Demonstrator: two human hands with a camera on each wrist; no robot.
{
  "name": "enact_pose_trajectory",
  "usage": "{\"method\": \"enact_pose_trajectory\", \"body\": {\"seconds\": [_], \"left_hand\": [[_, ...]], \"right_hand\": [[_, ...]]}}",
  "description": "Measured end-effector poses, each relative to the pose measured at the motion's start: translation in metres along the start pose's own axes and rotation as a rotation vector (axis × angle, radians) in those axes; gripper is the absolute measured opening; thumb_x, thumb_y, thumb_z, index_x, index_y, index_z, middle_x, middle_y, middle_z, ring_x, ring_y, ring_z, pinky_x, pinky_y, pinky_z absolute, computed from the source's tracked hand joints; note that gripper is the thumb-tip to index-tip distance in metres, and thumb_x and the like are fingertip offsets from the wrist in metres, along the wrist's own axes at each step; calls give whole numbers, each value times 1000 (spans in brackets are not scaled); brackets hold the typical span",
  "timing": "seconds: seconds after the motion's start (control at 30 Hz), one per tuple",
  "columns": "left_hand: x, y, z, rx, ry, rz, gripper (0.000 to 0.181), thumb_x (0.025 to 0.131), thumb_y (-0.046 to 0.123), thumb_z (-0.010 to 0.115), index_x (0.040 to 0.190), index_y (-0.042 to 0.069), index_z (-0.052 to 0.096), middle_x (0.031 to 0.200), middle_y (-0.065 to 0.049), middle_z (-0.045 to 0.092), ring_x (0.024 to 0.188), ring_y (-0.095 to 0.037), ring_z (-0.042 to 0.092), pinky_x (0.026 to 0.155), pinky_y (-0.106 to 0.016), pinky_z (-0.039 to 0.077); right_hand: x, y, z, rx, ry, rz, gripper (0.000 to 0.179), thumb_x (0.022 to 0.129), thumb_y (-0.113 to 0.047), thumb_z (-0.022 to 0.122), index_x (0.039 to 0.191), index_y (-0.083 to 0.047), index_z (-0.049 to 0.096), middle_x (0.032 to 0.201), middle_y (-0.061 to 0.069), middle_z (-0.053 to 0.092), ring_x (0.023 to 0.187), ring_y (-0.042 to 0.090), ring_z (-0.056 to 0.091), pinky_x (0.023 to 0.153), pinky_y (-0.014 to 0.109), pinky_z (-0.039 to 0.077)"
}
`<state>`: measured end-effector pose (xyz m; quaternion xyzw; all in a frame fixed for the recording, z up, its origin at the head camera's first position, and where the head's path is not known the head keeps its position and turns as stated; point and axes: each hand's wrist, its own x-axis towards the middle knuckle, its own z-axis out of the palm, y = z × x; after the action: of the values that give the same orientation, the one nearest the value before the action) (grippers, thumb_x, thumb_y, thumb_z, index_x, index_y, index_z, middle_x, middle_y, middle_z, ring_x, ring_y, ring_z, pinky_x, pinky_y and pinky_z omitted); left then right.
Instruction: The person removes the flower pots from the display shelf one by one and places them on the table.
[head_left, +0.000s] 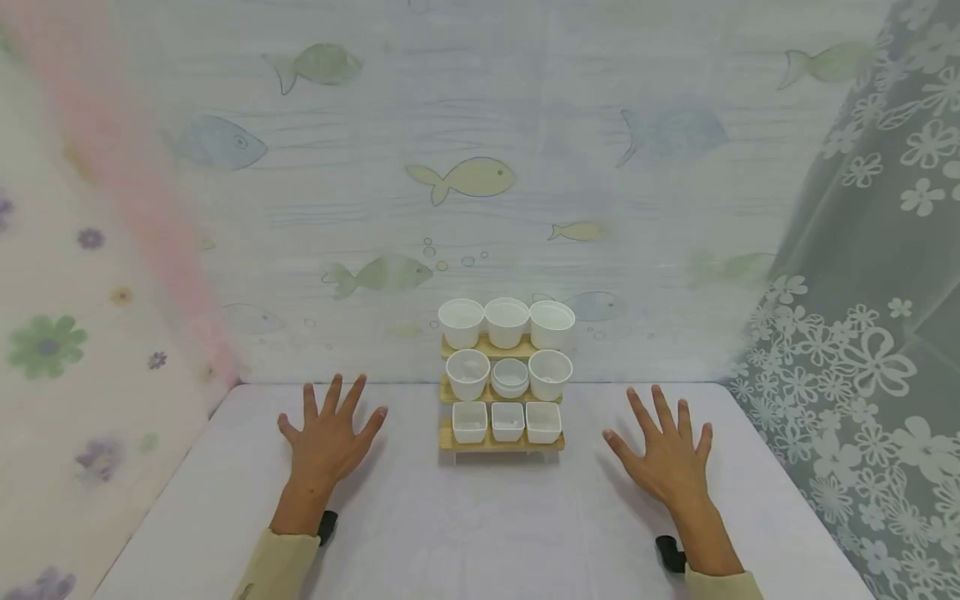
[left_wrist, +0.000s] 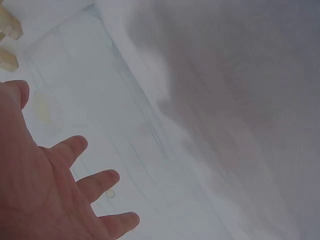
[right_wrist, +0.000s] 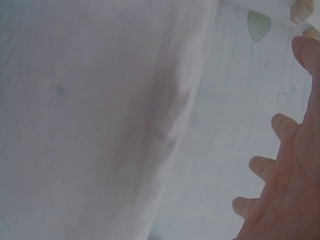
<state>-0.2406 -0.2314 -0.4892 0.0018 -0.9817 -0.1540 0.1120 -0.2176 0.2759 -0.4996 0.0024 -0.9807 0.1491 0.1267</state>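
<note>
My left hand (head_left: 324, 442) is spread above the white tabletop, left of a small tiered stand (head_left: 448, 437). On the other side, my right hand (head_left: 667, 458) is likewise spread with its fingers apart. Neither holds anything. Three wooden tiers carry white containers: round cups (head_left: 506, 323) on the top one, two cups with a lower round bowl (head_left: 510, 379) between them in the middle, and squarish cups (head_left: 470, 422) at the bottom. In the left wrist view the palm and fingers (left_wrist: 102, 185) show with a shadow beyond; the right wrist view shows the other palm (right_wrist: 295, 190).
A fish-patterned cloth wall (head_left: 480, 242) rises right behind the stand. Flowered cloth (head_left: 75, 350) hangs on the left, and a grey curtain with white flowers (head_left: 870, 375) on the right. The white table (head_left: 480, 533) extends in front of and beside the stand.
</note>
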Motion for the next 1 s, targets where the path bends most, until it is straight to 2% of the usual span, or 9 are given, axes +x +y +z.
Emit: {"method": "enact_pose_trajectory", "body": {"seconds": [0.33, 0.53, 0.63, 0.77, 1.0], "left_hand": [[-2, 5, 3, 12, 21, 34, 78, 106, 70, 41, 165, 19, 39, 169, -23, 32, 154, -61, 15, 107, -91, 14], [0, 10, 7, -9, 56, 69, 75, 107, 67, 43, 163, 18, 43, 167, -21, 38, 153, -59, 23, 110, -85, 20], [0, 13, 6, -23, 49, 66, 74, 108, 66, 42, 162, 17, 44, 166, -21, 40, 153, -57, 26, 111, -83, 24], [0, 16, 6, -65, 37, 66, 72, 109, 64, 42, 161, 15, 46, 164, -21, 42, 152, -55, 30, 111, -81, 29], [1, 19, 12, -196, 24, 79, 71, 110, 63, 40, 160, 13, 46, 162, -19, 45, 151, -47, 36, 115, -78, 30]], "right_hand": [[0, -8, 0, -11, 10, -16, 92, 96, -75, 56, 168, -23, 32, 174, 22, 20, 157, 57, 9, 118, 85, -2], [1, -12, 1, 1, 21, -21, 93, 96, -75, 56, 169, -23, 30, 174, 21, 21, 156, 57, 13, 119, 83, -6], [1, -13, 0, 10, 24, -25, 93, 97, -74, 57, 169, -22, 29, 174, 21, 22, 156, 57, 14, 119, 83, -5], [1, -16, -2, 31, 23, -42, 91, 97, -72, 58, 169, -22, 30, 173, 22, 24, 155, 57, 17, 119, 83, -1], [3, -21, -3, 44, 45, -81, 89, 97, -66, 64, 167, -21, 34, 170, 22, 30, 152, 54, 27, 120, 81, 10]]}}
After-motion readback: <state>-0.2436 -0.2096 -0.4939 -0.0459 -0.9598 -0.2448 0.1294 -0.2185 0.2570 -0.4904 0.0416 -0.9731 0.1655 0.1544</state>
